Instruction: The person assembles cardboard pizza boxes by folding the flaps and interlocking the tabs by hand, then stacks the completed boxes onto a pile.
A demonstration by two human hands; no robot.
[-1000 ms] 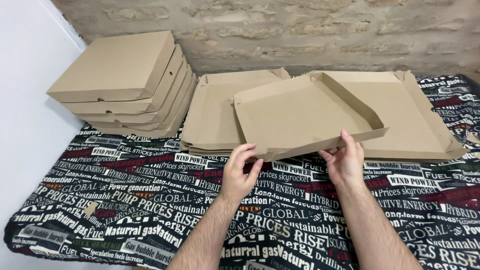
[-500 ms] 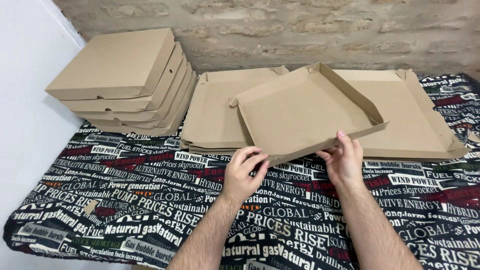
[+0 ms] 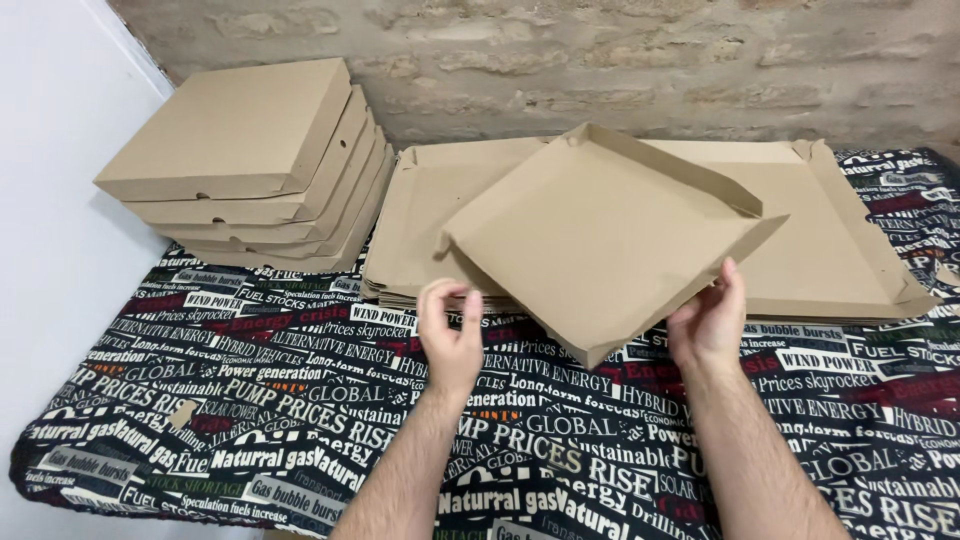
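Observation:
A brown cardboard pizza-box tray with raised side flaps hangs tilted above the table, one corner pointing toward me. My right hand grips its near right edge, thumb over the rim. My left hand hovers just left of the tray's lower edge with fingers curled, holding nothing. Under the tray lies a pile of flat unfolded cardboard blanks.
A stack of several closed cardboard boxes leans at the back left. The table carries a black cloth printed with white and red lettering. A stone wall runs behind, and a white wall borders the left.
The tray has turned clockwise and risen, so a corner now points at me. My left hand has come off its edge; my right hand keeps hold.

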